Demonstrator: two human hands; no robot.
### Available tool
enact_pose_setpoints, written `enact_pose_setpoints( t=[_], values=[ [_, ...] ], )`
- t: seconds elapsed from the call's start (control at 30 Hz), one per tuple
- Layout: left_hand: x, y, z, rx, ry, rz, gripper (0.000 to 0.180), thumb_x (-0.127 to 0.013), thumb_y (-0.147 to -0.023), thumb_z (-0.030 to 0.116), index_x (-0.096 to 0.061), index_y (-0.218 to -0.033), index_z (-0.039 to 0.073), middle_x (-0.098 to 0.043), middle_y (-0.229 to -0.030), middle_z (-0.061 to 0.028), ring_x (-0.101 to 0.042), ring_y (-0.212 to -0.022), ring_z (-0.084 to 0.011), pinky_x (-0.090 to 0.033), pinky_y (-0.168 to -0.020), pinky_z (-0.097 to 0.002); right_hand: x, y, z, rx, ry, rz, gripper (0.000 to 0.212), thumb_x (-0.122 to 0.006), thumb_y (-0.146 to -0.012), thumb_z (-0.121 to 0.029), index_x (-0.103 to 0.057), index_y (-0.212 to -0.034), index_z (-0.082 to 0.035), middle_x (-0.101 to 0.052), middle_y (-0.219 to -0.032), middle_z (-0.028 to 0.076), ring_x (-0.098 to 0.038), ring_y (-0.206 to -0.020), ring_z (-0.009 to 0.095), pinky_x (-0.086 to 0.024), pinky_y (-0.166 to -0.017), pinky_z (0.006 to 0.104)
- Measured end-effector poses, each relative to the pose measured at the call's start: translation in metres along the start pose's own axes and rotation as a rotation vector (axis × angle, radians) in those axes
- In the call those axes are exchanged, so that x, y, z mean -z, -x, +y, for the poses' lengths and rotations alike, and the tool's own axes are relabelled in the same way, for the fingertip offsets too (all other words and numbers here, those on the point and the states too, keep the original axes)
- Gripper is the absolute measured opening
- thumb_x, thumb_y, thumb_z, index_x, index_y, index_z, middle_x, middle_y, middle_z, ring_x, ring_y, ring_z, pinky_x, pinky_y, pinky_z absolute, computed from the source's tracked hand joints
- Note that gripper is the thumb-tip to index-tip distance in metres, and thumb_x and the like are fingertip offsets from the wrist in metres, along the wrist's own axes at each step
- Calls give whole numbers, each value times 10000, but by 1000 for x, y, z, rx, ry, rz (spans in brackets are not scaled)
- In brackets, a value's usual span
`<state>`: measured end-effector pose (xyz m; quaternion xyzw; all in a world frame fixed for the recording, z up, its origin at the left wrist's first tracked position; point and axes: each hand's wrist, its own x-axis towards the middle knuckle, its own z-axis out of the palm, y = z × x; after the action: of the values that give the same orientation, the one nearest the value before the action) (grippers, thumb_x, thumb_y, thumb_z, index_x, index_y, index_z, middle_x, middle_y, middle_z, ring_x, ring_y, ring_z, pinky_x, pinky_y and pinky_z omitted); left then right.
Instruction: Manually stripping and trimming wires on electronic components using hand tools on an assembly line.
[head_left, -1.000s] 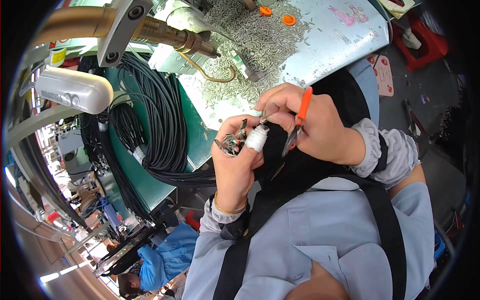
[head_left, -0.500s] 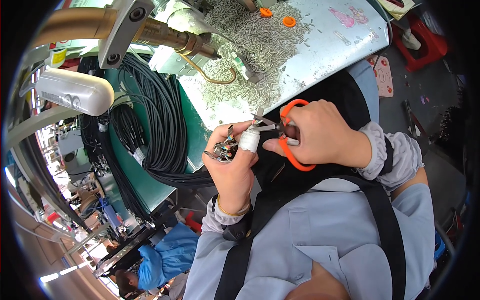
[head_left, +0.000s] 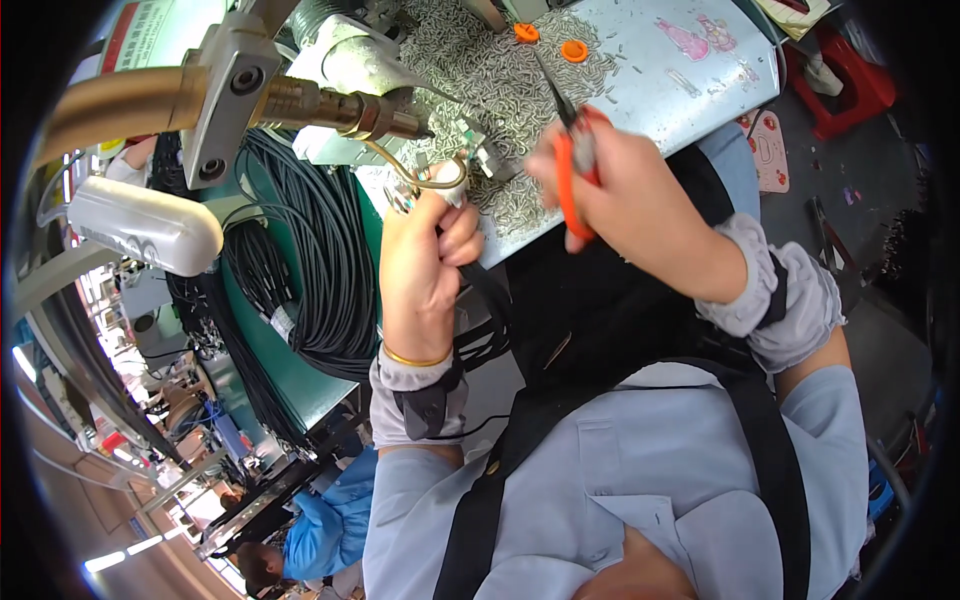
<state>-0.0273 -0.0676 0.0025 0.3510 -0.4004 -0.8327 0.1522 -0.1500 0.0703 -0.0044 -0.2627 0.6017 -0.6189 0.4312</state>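
My left hand (head_left: 425, 255), its thumb wrapped in white tape, is closed around the end of a black cable (head_left: 488, 290). Small metal terminals and coloured wires at that end sit by the thumb, close under a bent brass tube (head_left: 443, 184). Fingers and tube partly hide them. In my right hand (head_left: 635, 190) is a pair of scissors (head_left: 568, 175) with orange handles. Their dark blades look closed and point away from me, over a heap of small metal pieces (head_left: 500, 90) on the pale worktop (head_left: 660, 110).
Two orange rings (head_left: 574, 51) lie at the heap's edge. A brass nozzle with a metal clamp (head_left: 235, 95) juts in from the left, above a white cylinder (head_left: 145, 228). Coiled black cables (head_left: 320, 250) cover the green surface. A person in blue (head_left: 330, 530) sits at lower left.
My left hand has moved away from me, bringing the wire ends under the brass tube. My right hand has drawn the scissors off the wires and swung the blades to point away.
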Motion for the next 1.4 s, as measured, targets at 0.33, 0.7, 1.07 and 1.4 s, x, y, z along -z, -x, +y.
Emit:
enact_pose_setpoints(
  t=[0.33, 0.7, 1.07, 1.4],
  values=[
    [6, -11, 12, 54, -70, -46, 83, -553, -808, 92, -490, -824, 40, -334, -554, 32, -254, -395, -38, -184, -349, -179, -4, -53, -8, 36, 134, -101, 262, -562, -845, -234, -450, -737, -23, -444, -523, -7, -429, -368, 70, -356, -358, 224],
    [1, -5, 10, -39, -113, 16, 71, -533, -789, 56, -471, -818, 38, -359, -562, 26, -261, -396, -34, -183, -349, -176, -7, -50, -1, 142, 141, -50, 159, -540, -835, -159, -488, -819, -10, -468, -544, 7, -447, -394, 70, -359, -363, 219],
    [-5, 8, 10, -19, -119, 5, 118, -535, -794, 39, -515, -907, 7, -417, -606, 13, -302, -416, -45, -234, -373, -182, -9, -41, 3, 179, 214, -4, 185, -563, -838, -186, -490, -831, -16, -460, -542, 0, -438, -399, 66, -364, -377, 220],
    [-14, 54, -20, -224, -214, 176, 236, -547, -800, 6, -532, -1027, -55, -556, -787, -79, -499, -542, -138, -423, -535, -244, -3, 0, -2, 406, 459, 99, 149, -570, -823, -138, -492, -840, -12, -461, -567, 1, -471, -476, 73, -378, -444, 243]
  ],
)
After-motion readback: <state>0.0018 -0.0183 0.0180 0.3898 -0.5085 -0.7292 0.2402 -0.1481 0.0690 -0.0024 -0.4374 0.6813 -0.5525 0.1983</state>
